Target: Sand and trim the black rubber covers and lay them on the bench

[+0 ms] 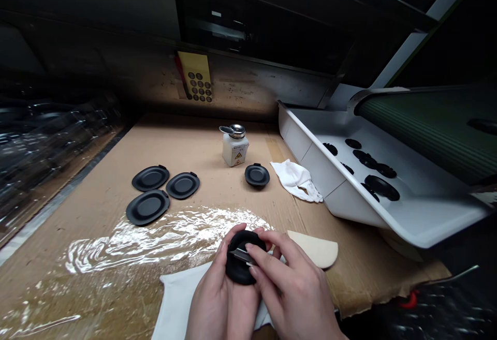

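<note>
The left hand (pixel 212 298) cradles 1 black dish (pixel 237 275), the right hand (pixel 293 283) pinches a metal tool (pixel 239 254) over it, and 3 similar dishes (pixel 146 207) lie on cardboard (pixel 217 192).

Ctr of frame: white dispenser bottle (pixel 235 151) w/ metal top (pixel 236 131) & warning triangles on front; label text too small to read. R of ctr: crumpled white cloth (pixel 291 177) just beside wall of deep white tray (pixel 306 146), mid-R. Ribbed green belt (pixel 430 125) far R, beyond tray. Upper L of ctr: yellow card (pixel 196 63) w/ rows of dark round marks, red strip (pixel 180 73) at its L edge, on stained metal panel (pixel 248 86). Brown cardboard sheet (pixel 116 166) fills mid frame, shiny clear film (pixel 155 241) over it lower L. Cream pad (pixel 320 249), one edge rounded, lower R of ctr. Clear plastic stuff (pixel 42 138) far L, blurred. Small red obj. (pixel 409 299) btm R.
</note>
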Demonstrator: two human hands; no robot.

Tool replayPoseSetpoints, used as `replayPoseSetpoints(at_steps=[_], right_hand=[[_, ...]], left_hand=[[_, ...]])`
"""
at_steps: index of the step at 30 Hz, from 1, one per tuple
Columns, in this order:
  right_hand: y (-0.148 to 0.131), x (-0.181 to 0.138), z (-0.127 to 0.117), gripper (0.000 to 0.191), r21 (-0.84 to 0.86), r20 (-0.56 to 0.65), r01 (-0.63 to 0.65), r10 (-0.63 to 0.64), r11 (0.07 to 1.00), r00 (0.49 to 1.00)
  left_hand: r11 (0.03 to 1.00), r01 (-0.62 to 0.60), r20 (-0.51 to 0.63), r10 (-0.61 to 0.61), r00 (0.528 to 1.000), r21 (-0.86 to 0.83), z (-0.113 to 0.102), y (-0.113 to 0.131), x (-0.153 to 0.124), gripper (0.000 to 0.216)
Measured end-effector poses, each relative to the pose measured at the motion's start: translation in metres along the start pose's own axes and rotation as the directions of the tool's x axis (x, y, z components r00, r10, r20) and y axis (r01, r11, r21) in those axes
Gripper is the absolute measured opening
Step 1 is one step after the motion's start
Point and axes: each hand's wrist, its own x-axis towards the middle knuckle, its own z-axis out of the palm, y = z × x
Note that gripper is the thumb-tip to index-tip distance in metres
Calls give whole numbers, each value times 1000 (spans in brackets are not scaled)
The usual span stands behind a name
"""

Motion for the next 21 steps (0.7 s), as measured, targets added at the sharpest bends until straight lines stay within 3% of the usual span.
replayPoseSetpoints(at_steps=[6, 9, 12, 15, 18, 21], right_hand=[[-2, 0, -1, 30, 63, 10, -12, 11, 998, 1000], [7, 2, -9, 27, 121, 37, -113, 109, 986, 993], [36, 7, -19, 23, -34, 22, -255, 256, 966, 966], [72, 13, -24, 22, -246, 34, -308, 326, 919, 945], [84, 20, -26, 23, -273, 53, -290, 315, 917, 948], [59, 29, -28, 23, -95, 162, -196, 210, 976, 964]], left_hand=[[998, -27, 8, 27, 1000, 51, 3, -1, -4, 27], [996, -37, 7, 37, 999, 79, 4, -1, -4, 25], [983, -45, 16, 43, 999, 179, 5, -1, -6, 24], [967, -17, -4, 19, 1000, 254, 8, 0, -8, 29], [955, 12, -18, -7, 1000, 295, 9, 0, -11, 32], [952, 39, 29, -51, 998, 303, 6, -1, -12, 36]])
